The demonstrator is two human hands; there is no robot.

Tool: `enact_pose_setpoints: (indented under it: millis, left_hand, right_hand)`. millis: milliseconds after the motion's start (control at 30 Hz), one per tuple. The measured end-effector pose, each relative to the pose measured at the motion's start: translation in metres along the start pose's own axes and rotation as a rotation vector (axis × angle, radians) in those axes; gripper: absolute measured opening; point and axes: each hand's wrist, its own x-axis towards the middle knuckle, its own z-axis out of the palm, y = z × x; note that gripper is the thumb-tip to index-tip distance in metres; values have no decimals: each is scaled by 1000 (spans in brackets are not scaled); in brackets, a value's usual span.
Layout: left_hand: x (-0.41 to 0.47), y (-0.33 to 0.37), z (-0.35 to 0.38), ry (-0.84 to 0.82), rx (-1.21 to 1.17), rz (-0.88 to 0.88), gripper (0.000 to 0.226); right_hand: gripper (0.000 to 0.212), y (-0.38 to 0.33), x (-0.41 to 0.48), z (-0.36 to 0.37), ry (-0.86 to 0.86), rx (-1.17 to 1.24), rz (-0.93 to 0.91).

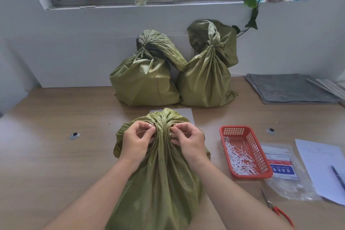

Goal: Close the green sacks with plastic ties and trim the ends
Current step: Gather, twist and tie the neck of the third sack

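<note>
A green woven sack (160, 177) stands right in front of me with its neck gathered into a bunch. My left hand (137, 141) and my right hand (188, 142) sit on either side of that neck, fingers curled, each pinching an end of a thin white plastic tie (151, 125) that wraps the neck. Most of the tie is hidden by my fingers and the folds. Two more green sacks, one at the left (144, 80) and one at the right (207, 74), stand at the back against the wall with their necks cinched.
A red basket (252, 147) holding several white tie offcuts stands to my right. Beyond it lie a clear bag of cable ties (285, 172), red-handled cutters (278, 209), and a paper sheet with a pen (324, 170). Grey mats (291, 87) lie at the back right.
</note>
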Motion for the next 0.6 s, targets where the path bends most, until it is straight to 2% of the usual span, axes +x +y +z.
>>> enact_pose_setpoints:
  millis: [133, 267, 433, 533, 600]
  left_hand:
    - [-5, -4, 6, 116, -83, -51, 8]
    - [0, -8, 9, 286, -66, -116, 9]
    - [3, -1, 15, 397, -52, -171, 16]
    - [4, -1, 17, 407, -131, -301, 10]
    - [5, -4, 17, 409, -198, -384, 10]
  right_hand:
    - [3, 6, -4, 9, 171, 18, -2]
    - [4, 6, -4, 18, 288, 7, -12]
    - [12, 5, -5, 23, 280, -31, 18]
    - [14, 7, -5, 23, 269, -59, 78]
    - [14, 7, -5, 22, 293, 21, 150]
